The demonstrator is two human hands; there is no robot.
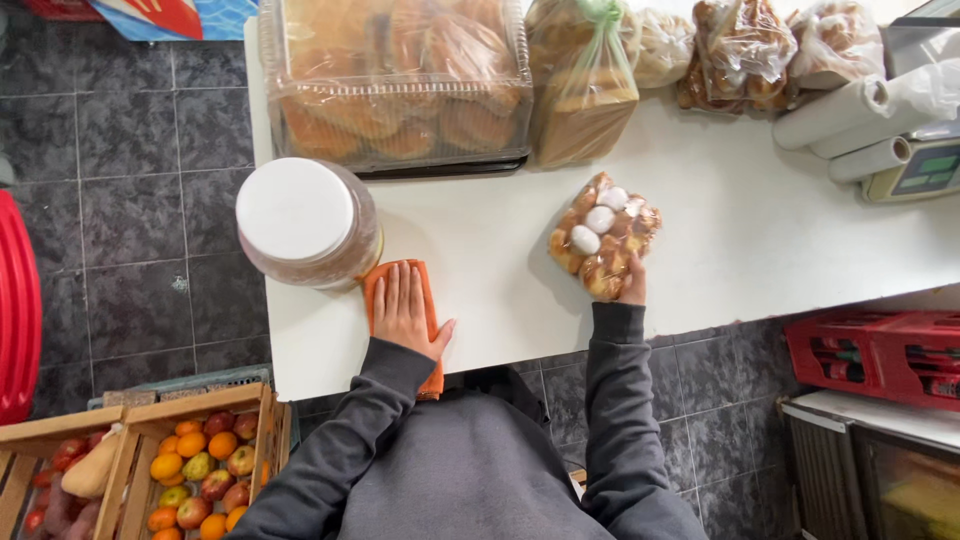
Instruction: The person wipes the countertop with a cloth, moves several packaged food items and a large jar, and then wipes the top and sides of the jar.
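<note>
Cloth on a smooth counter, plastic all round

I see a matt orange cloth [402,300], a smooth white counter [760,230], a glossy clear plastic bag [604,235] and a plastic-lidded jar [305,220].

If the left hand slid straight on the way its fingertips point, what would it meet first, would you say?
The left hand lies flat on an orange cloth, pointing up the white counter. Past the cloth, bare counter comes first, then probably the tray of buns; the white-lidded jar sits just aside.
</note>
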